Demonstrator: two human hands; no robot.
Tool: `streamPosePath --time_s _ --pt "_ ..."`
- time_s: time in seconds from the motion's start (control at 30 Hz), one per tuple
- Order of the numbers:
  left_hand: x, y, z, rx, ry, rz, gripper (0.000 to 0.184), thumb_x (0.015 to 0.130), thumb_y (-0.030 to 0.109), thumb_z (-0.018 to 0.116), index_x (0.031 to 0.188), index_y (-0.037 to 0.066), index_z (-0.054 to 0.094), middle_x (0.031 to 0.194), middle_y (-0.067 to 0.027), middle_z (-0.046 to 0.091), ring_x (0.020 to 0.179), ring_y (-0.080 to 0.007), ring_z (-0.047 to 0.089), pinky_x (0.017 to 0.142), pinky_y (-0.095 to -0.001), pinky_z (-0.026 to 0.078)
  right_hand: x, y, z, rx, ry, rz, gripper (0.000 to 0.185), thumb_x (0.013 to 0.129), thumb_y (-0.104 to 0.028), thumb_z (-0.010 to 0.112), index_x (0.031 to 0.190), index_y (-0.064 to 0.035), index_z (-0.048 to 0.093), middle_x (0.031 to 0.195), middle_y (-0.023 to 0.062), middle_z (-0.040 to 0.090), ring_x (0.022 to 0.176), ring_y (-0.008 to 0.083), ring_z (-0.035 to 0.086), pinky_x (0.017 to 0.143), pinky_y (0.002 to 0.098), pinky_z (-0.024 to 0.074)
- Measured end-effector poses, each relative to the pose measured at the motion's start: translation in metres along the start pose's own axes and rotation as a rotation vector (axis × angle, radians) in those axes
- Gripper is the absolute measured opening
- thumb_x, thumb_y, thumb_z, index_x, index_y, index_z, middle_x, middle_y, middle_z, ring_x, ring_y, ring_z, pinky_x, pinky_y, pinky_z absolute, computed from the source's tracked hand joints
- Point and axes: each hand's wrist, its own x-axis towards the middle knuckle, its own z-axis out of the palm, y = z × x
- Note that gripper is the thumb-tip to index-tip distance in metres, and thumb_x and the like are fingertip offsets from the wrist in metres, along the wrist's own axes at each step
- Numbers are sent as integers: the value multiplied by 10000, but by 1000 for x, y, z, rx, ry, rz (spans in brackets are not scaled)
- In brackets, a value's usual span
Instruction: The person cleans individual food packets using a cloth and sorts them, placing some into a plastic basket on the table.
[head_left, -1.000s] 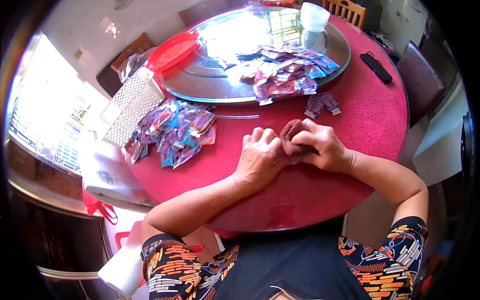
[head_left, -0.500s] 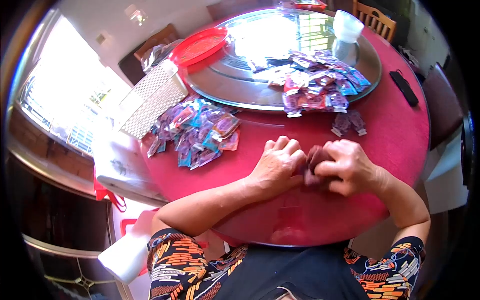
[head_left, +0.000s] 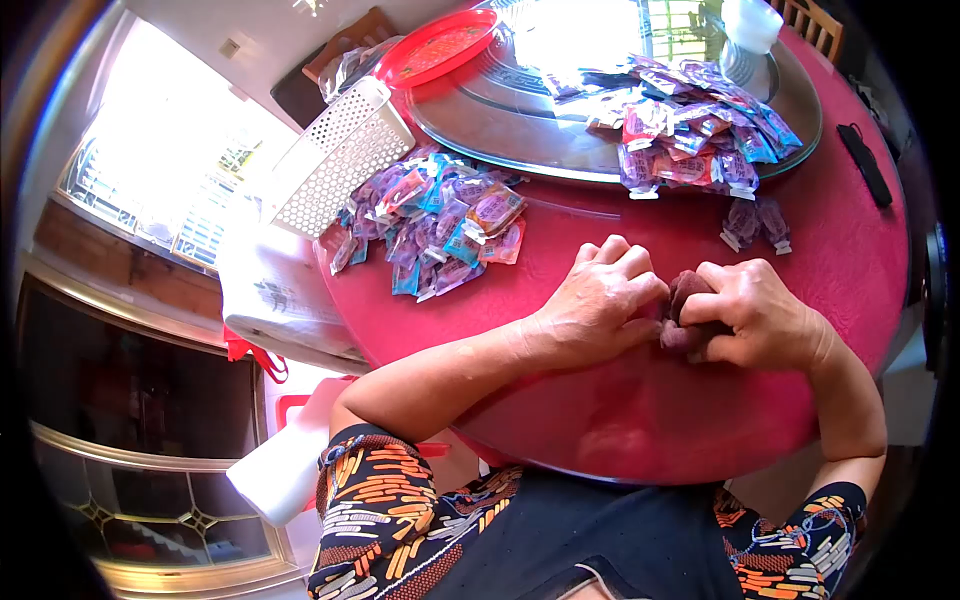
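Observation:
Over the red tabletop, my left hand point(head_left: 606, 300) and my right hand point(head_left: 752, 312) meet with curled fingers. Between them is a small, soft-looking, dark reddish-brown bundle point(head_left: 684, 290), with a paler purplish part at its lower end. The right thumb and fingers grip it from the right, while the left fingertips pinch its left edge. Fingers hide much of it, so its exact kind is unclear. Two small purple sachets point(head_left: 757, 224) lie beyond my right hand. Up and left of my left hand is a pile of purple, blue and red sachets point(head_left: 440, 222).
A larger sachet heap point(head_left: 690, 130) rests on the glass turntable point(head_left: 560, 160). A white perforated basket point(head_left: 340, 160) and a red tray point(head_left: 440, 48) stand at the left. On the right are a black elongated object point(head_left: 864, 165) and a white cup point(head_left: 752, 25).
The view has shifted, moving the scene right and slightly up in the frame. Both hands stay together on the brown bundle, which shows a little more between the fingers.

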Motion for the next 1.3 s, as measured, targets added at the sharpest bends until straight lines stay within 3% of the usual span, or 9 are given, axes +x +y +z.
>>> streamPosePath --time_s 0.13,0.27,0.4,0.5,0.77,0.83,0.9,1.2,1.3 --pt "2 -4 9 -31 81 -16 313 779 237 838 1045 139 705 1039 -56 595 1053 -301 536 886 -462 421 3 3 -8 210 42 59 201 754 -221 845 879 -127 719 837 118 613 748 325 669 649 455 527" --pt "3 -1 8 -56 146 -31 286 746 140 843 990 156 695 1004 -25 613 998 -290 549 866 -448 428 -2 12 -3 -130 68 77 238 770 -299 859 877 -143 713 832 109 601 729 324 648 628 459 511" --pt "4 -5 13 -38 203 -14 207 742 84 819 877 144 675 957 -6 611 963 -278 554 831 -442 429 4 -5 6 -95 49 -133 316 749 -398 862 831 -149 685 852 104 602 731 296 661 631 449 511" --pt "5 -3 10 -21 168 -26 197 734 77 816 842 134 661 958 -13 612 960 -278 552 816 -443 432 4 -16 9 -237 25 -74 321 802 -429 827 796 -147 671 816 110 602 719 310 683 640 453 529" --pt "10 1 6 -27 180 -8 198 735 108 866 863 168 728 921 -3 654 953 -276 582 808 -439 465 -10 -7 -21 -492 41 223 182 840 -301 771 900 -130 766 922 145 704 807 336 721 729 466 571" --pt "7 -1 6 -75 163 -8 219 733 78 865 898 138 735 934 -21 657 969 -283 585 840 -435 483 -2 -4 -14 -348 198 52 214 837 -271 783 968 -104 751 999 147 680 823 353 710 746 470 566" --pt "6 -7 9 -61 134 -48 198 748 135 848 910 155 736 985 -25 641 1057 -299 582 881 -457 456 0 -4 -2 -213 134 -12 234 844 -281 791 975 -93 747 1013 143 683 832 352 714 754 463 565" --pt "8 -14 3 -11 136 -45 257 763 26 852 981 141 777 950 -27 658 996 -276 580 852 -426 493 -11 -5 -29 -432 -112 265 225 850 -314 798 926 -103 787 961 134 727 886 322 738 784 435 572" --pt "10 -11 1 10 163 -17 233 776 31 844 974 134 779 939 -27 654 986 -266 575 845 -421 487 -4 1 -12 -242 152 8 232 861 -330 791 961 -121 780 971 132 704 870 333 731 774 435 574"
